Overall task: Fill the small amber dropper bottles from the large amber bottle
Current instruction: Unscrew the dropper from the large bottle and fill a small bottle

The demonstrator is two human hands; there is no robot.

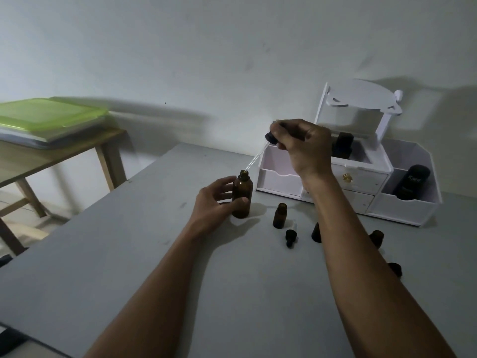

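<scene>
While left hand (pixel 215 202) grips large amber bottle (pixel 241 200), right hand (pixel 302 146) pinches dropper (pixel 270 138) above it, table edge (pixel 144 175) well apart

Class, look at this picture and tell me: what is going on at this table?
A person's left hand steadies the large amber bottle upright on the grey table. The right hand pinches a dropper by its black top, the glass tip at the bottle's open mouth. A small amber bottle stands uncapped nearby.
</scene>
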